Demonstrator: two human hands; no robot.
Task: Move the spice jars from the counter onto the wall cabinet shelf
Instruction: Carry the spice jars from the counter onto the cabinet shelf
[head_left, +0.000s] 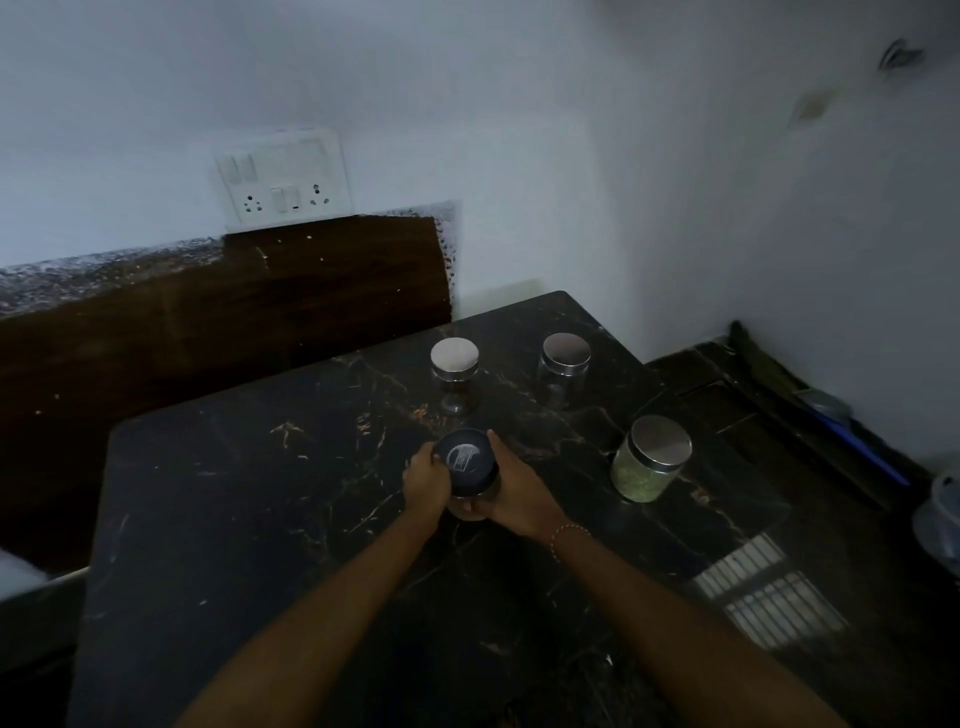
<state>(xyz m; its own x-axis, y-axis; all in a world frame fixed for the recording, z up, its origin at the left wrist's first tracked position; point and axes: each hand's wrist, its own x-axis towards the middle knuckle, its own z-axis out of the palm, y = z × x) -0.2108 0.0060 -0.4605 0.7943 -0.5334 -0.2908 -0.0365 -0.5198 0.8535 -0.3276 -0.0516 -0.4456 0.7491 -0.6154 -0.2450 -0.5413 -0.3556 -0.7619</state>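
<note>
A glass jar with a black lid (466, 460) stands mid-counter on the dark marble counter (260, 519). My left hand (427, 480) grips its left side and my right hand (519, 493) grips its right side and base. Behind it stand two silver-lidded jars, one with dark contents (455, 374) and one that looks clear (565, 366). To the right stands a silver-lidded jar with green contents (650, 465). The wall cabinet shelf is not in view.
A brown wooden board (234, 322) leans against the wall behind the counter, below a switch and socket plate (283, 179). The counter's right edge drops to a dark floor with a blue-handled object (862, 447) and plastic items (943, 514).
</note>
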